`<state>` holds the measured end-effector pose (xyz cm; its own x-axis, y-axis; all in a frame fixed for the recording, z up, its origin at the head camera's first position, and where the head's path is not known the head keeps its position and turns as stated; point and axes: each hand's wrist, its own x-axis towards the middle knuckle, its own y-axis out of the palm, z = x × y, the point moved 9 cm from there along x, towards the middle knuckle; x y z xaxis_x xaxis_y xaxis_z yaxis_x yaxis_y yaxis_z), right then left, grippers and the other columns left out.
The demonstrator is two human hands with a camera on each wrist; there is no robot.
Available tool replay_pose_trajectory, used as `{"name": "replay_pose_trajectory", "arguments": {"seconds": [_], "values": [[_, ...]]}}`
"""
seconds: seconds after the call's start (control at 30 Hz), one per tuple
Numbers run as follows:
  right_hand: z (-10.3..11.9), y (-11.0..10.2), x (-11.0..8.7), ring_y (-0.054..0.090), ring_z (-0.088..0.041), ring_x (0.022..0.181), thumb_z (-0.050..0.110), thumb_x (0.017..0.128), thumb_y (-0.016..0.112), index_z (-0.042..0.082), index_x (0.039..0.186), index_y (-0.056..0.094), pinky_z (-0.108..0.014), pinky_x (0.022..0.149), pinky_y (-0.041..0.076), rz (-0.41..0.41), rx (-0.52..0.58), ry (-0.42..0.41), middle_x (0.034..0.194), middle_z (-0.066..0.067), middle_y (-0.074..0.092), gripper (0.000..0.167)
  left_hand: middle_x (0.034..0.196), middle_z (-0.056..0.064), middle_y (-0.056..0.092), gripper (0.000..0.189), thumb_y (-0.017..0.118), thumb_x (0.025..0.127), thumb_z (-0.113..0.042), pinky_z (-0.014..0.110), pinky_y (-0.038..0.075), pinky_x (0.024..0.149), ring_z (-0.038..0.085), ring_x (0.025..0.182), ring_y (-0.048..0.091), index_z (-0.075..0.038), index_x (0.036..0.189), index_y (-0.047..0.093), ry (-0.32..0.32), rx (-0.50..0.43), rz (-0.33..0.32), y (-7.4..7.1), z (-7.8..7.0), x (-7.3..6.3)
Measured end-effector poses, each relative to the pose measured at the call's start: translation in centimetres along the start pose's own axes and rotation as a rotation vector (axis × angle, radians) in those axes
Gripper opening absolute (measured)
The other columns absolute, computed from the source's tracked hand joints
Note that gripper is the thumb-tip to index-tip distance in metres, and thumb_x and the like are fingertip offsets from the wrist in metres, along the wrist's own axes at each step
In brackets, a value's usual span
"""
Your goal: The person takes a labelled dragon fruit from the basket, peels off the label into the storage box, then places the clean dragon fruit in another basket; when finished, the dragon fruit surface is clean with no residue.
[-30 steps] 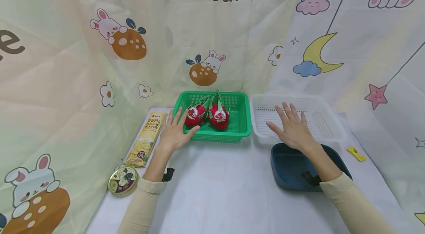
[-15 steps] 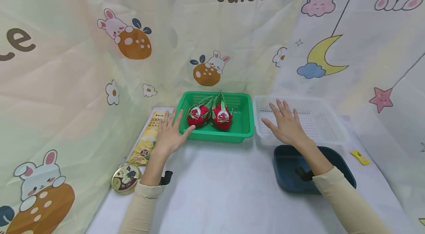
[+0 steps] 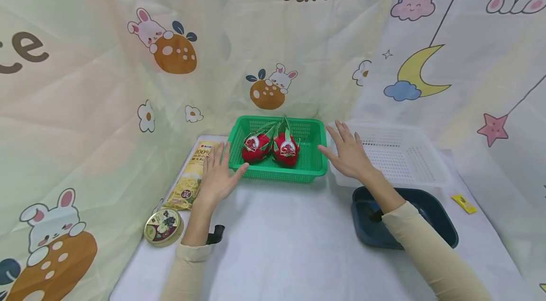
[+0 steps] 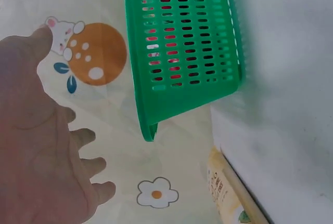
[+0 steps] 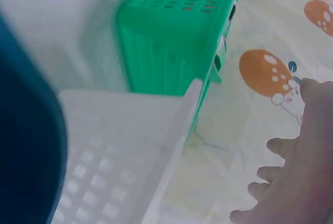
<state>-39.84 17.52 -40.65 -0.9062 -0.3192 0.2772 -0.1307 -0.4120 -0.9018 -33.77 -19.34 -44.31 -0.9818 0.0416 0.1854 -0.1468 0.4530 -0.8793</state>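
Two red dragon fruits with green leaves, the left dragon fruit and the right dragon fruit, lie in a green basket at the back of the table. My left hand, fingers spread and straight, is raised at the basket's near left corner and overlaps a yellow pasta packet. My right hand, also spread, hovers over the left end of a white basket, its thumb pointing at the green basket's right rim. Neither hand holds anything. In the left wrist view the green basket stands beyond the palm.
A dark blue bin stands under the right forearm, in front of the white basket. At the left edge lies a round tin near the packet. A small yellow sachet lies at the right edge. A printed cloth hangs behind.
My right hand has moved left and slightly forward, towards the green basket. My left hand has shifted slightly left relative to the green basket. The head view has turned a little.
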Motion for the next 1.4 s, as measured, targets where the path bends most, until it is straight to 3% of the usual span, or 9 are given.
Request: {"name": "replay_pose_trajectory", "arguments": {"seconds": [0.23, 0.37, 0.53, 0.67, 0.83, 0.97, 1.07, 1.2, 1.4], "values": [[1.6, 1.1, 1.6, 0.015, -0.046, 0.157, 0.065, 0.104, 0.044, 0.013, 0.168, 0.016, -0.072, 0.118, 0.026, 0.098, 0.108, -0.006, 0.175, -0.017, 0.001, 0.087, 0.175, 0.016, 0.001, 0.089, 0.036, 0.106, -0.065, 0.063, -0.002, 0.127, 0.041, 0.160, -0.005, -0.011, 0.168, 0.000, -0.042, -0.204, -0.053, -1.0, 1.2, -1.1], [1.8, 1.4, 2.7, 0.021, -0.051, 0.154, 0.065, 0.105, 0.042, 0.013, 0.169, 0.012, -0.074, 0.115, 0.030, 0.151, 0.178, 0.007, 0.174, -0.019, 0.000, 0.087, 0.174, 0.019, 0.001, 0.086, 0.035, 0.107, -0.063, 0.066, 0.004, 0.126, 0.041, 0.160, -0.002, -0.015, 0.169, -0.002, -0.097, -0.290, -0.077, -1.4, 2.3, -1.3], [1.0, 1.0, 4.6, 0.022, -0.045, 0.155, 0.063, 0.105, 0.047, 0.011, 0.167, 0.022, -0.070, 0.120, 0.024, 0.092, 0.230, 0.031, 0.172, -0.020, 0.016, 0.085, 0.174, 0.019, 0.004, 0.083, 0.041, 0.108, -0.059, 0.070, 0.012, 0.123, 0.042, 0.159, 0.004, -0.021, 0.169, 0.000, -0.155, -0.371, -0.128, -1.9, 3.2, -1.1], [0.2, 1.1, 5.7, 0.041, -0.043, 0.147, 0.060, 0.104, 0.052, 0.010, 0.163, 0.033, -0.064, 0.116, 0.038, 0.032, 0.314, 0.075, 0.166, -0.018, 0.036, 0.080, 0.173, 0.020, 0.011, 0.079, 0.048, 0.108, -0.049, 0.070, 0.016, 0.123, 0.044, 0.158, 0.012, -0.021, 0.169, 0.008, -0.223, -0.432, -0.212, -2.4, 4.1, -1.4], [-0.1, 2.7, 6.3, 0.055, -0.041, 0.136, 0.045, 0.108, 0.052, 0.006, 0.158, 0.042, -0.057, 0.108, 0.049, 0.071, 0.498, 0.179, 0.153, -0.021, 0.053, 0.064, 0.172, 0.018, 0.020, 0.076, 0.051, 0.108, -0.044, 0.066, 0.025, 0.122, 0.044, 0.155, 0.024, -0.022, 0.169, 0.013, -0.305, -0.562, -0.280, -2.4, 5.1, -2.1], [0.0, 4.1, 7.0, 0.060, -0.041, 0.131, 0.016, 0.108, 0.045, -0.003, 0.153, 0.046, -0.051, 0.109, 0.051, 0.109, 0.730, 0.304, 0.147, -0.028, 0.056, 0.049, 0.166, 0.022, 0.032, 0.068, 0.055, 0.108, -0.030, 0.055, 0.043, 0.116, 0.042, 0.148, 0.039, -0.018, 0.167, 0.023, -0.334, -0.746, -0.317, -1.7, 5.7, -2.1], [0.0, 5.1, 7.5, 0.062, -0.043, 0.127, 0.002, 0.104, 0.041, -0.007, 0.151, 0.046, -0.049, 0.108, 0.052, 0.111, 0.873, 0.402, 0.144, -0.033, 0.056, 0.048, 0.161, 0.026, 0.038, 0.064, 0.055, 0.107, -0.013, 0.047, 0.051, 0.110, 0.039, 0.144, 0.046, -0.011, 0.165, 0.028, -0.375, -0.970, -0.354, -0.8, 6.4, -2.1], [-0.2, 6.4, 7.8, 0.063, -0.043, 0.124, -0.001, 0.103, 0.042, -0.006, 0.151, 0.047, -0.048, 0.106, 0.053, 0.104, 0.925, 0.502, 0.139, -0.032, 0.060, 0.049, 0.155, 0.029, 0.045, 0.065, 0.056, 0.105, -0.001, 0.042, 0.056, 0.103, 0.038, 0.138, 0.053, -0.007, 0.164, 0.030, -0.450, -1.212, -0.426, 0.5, 7.5, -2.3], [-0.8, 7.9, 7.8, 0.064, -0.044, 0.123, -0.003, 0.101, 0.048, -0.005, 0.154, 0.044, -0.050, 0.106, 0.053, 0.096, 0.932, 0.572, 0.135, -0.031, 0.063, 0.053, 0.148, 0.029, 0.053, 0.066, 0.060, 0.101, 0.004, 0.037, 0.059, 0.097, 0.038, 0.131, 0.060, -0.006, 0.162, 0.035, -0.482, -1.327, -0.451, 1.7, 8.0, -2.1]]}}
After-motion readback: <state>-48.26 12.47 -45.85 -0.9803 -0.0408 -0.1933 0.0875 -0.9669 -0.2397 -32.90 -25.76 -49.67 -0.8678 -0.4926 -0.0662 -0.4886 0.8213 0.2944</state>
